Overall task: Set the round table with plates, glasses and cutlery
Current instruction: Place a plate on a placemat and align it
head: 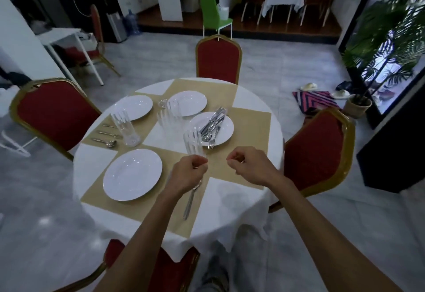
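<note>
One silver utensil (189, 202) is gripped by left hand (189, 172), best laid straight beside round white plate (132, 174); right hand (247, 165): grasp unclear.

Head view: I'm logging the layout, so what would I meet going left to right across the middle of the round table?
Laid cutlery → tall glass → clustered glasses → plate piled with cutlery.

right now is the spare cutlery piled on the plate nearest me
No, the cutlery pile lies on the right-hand plate, while the nearest plate has nothing on it.
</note>
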Available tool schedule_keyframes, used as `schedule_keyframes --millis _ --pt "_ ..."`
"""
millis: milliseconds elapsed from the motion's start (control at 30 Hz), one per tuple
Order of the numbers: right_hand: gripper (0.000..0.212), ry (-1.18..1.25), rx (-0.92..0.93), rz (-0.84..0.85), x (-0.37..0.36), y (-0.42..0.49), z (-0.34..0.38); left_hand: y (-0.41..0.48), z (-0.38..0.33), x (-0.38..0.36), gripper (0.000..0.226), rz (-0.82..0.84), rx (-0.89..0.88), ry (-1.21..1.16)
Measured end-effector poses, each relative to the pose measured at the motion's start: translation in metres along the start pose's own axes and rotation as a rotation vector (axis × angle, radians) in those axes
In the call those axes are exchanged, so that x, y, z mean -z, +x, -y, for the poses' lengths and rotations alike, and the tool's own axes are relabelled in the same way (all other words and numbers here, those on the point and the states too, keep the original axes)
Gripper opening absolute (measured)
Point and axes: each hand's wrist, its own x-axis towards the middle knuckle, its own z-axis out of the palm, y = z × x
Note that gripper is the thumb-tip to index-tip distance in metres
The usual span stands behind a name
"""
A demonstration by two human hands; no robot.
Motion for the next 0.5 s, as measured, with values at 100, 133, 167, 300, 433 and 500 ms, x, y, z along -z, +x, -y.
schedule_keyframes --millis 100,133,167,300,433,500 --pt "0.009 -0.009 -0.002 0.018 0.0 0.03 -0.002 0.026 -0.004 0.004 0.022 -0.04 0.004 -0.007" --pt "0.008 -0.014 0.001 0.023 -0.001 0.043 -0.002 0.038 -0.004 0.005 0.022 -0.055 0.004 -0.007" --pt "0.007 -0.019 0.005 0.027 -0.001 0.053 -0.003 0.048 -0.005 0.008 0.022 -0.067 0.0 -0.002" --pt "0.008 -0.054 0.021 0.044 -0.006 0.11 0.005 0.098 -0.002 0.024 0.019 -0.115 -0.004 -0.055" --pt "0.009 -0.054 0.029 0.046 -0.015 0.162 0.018 0.142 0.002 0.045 0.02 -0.126 0.005 -0.052" --pt "0.008 -0.022 0.023 0.036 -0.022 0.185 0.023 0.163 0.005 0.055 0.022 -0.117 0.005 -0.047"
